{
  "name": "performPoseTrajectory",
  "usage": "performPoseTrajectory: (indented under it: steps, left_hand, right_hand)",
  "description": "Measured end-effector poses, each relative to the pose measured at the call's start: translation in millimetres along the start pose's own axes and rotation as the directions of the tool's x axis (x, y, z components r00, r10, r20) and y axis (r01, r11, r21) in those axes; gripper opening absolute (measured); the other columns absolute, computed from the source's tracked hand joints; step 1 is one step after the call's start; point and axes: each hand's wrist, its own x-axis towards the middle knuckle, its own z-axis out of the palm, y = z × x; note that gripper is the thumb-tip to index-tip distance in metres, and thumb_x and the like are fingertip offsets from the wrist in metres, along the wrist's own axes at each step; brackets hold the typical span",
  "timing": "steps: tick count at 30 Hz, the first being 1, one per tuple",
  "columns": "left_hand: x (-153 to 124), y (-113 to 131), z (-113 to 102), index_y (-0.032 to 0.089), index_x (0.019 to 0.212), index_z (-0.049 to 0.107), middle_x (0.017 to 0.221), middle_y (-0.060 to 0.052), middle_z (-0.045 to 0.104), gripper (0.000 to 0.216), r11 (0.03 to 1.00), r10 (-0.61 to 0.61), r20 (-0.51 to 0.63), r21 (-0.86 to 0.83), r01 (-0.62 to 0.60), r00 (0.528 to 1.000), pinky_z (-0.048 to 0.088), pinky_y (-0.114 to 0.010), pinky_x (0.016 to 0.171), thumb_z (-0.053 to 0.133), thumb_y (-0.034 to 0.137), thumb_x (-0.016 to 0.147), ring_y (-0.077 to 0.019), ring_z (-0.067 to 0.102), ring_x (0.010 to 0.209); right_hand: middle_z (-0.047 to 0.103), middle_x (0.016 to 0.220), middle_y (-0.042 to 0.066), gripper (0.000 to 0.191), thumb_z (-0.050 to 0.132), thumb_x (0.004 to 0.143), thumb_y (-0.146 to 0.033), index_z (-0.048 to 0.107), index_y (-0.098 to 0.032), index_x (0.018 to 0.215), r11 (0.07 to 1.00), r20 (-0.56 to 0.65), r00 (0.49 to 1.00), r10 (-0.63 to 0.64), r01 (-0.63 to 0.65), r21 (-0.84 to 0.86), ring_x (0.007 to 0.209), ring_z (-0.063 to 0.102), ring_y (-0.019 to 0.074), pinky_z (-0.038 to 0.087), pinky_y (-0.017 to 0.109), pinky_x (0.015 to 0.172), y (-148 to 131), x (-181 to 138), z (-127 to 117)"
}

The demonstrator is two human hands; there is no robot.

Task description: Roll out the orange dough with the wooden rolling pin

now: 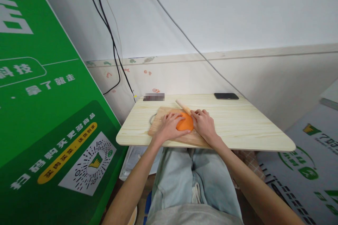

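An orange (pixel 185 123) rests on a wooden cutting board (pixel 158 123) on the small light-wood table (pixel 237 126). My left hand (pixel 169 126) curls over the orange's left side and grips it. My right hand (pixel 203 123) is closed round a tool with a pale wooden handle (pixel 183 107) that sticks up and back from my fist, right against the orange's right side. The tool's working end is hidden behind the fruit and my fingers.
A black phone (pixel 226 96) lies at the table's far edge. A metal loop (pixel 152 117) pokes out by the board's left end. A green printed panel (pixel 47 119) stands at the left, cables (pixel 111 35) hang down the wall, printed cardboard (pixel 314 154) at the right.
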Motion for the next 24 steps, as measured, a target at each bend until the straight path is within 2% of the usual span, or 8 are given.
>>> performPoseTrajectory:
  steps: [5, 8, 12, 18, 24]
  left_hand:
    - [0, -1, 0, 0.029, 0.141, 0.073, 0.158, -0.009, 0.065, 0.065, 1.000, -0.001, -0.001, -0.001, 0.001, 1.000, 0.040, -0.059, 0.128, 0.082, 0.069, 0.091, -0.0387, 0.054, 0.147]
    - [0, -2, 2, 0.026, 0.148, 0.067, 0.162, -0.014, 0.061, 0.079, 1.000, -0.014, -0.013, -0.001, 0.014, 1.000, 0.040, -0.060, 0.129, 0.084, 0.072, 0.086, -0.0407, 0.052, 0.151]
    - [0, -3, 4, 0.023, 0.165, 0.051, 0.173, -0.018, 0.051, 0.099, 1.000, -0.025, -0.005, -0.010, 0.025, 1.000, 0.032, -0.062, 0.134, 0.085, 0.069, 0.085, -0.0425, 0.044, 0.160]
    - [0, -6, 5, 0.023, 0.165, 0.052, 0.172, -0.015, 0.054, 0.092, 0.996, -0.027, -0.016, -0.088, 0.026, 0.999, 0.031, -0.061, 0.136, 0.086, 0.053, 0.086, -0.0420, 0.047, 0.160]
    - [0, -21, 9, 0.016, 0.170, 0.044, 0.179, -0.019, 0.042, 0.096, 0.966, 0.063, -0.088, -0.243, -0.083, 0.994, 0.029, -0.054, 0.140, 0.080, 0.024, 0.082, -0.0376, 0.038, 0.167]
  right_hand:
    - [0.077, 0.128, 0.014, 0.039, 0.042, 0.117, -0.025, 0.071, -0.021, 0.143, 0.998, -0.005, 0.998, 0.063, -0.063, -0.019, 0.119, 0.062, 0.0291, 0.045, 0.035, 0.091, 0, 3, 3]
    - [0.077, 0.122, 0.014, 0.036, 0.044, 0.117, -0.022, 0.072, -0.020, 0.140, 0.994, 0.004, 0.995, 0.101, -0.101, -0.031, 0.117, 0.063, 0.0284, 0.043, 0.035, 0.096, 0, 4, 5]
    - [0.077, 0.122, 0.014, 0.035, 0.044, 0.117, -0.023, 0.072, -0.021, 0.139, 0.993, -0.006, 0.993, 0.116, -0.116, -0.026, 0.116, 0.063, 0.0280, 0.043, 0.034, 0.095, 0, 4, 4]
    - [0.077, 0.124, 0.014, 0.036, 0.045, 0.117, -0.022, 0.072, -0.021, 0.141, 0.993, -0.014, 0.993, 0.117, -0.118, -0.010, 0.117, 0.064, 0.0282, 0.044, 0.035, 0.093, 0, 3, 3]
    - [0.079, 0.127, 0.012, 0.038, 0.044, 0.118, -0.025, 0.073, -0.023, 0.142, 0.993, -0.039, 0.993, 0.111, -0.109, 0.049, 0.117, 0.065, 0.0280, 0.045, 0.035, 0.095, 4, 4, 7]
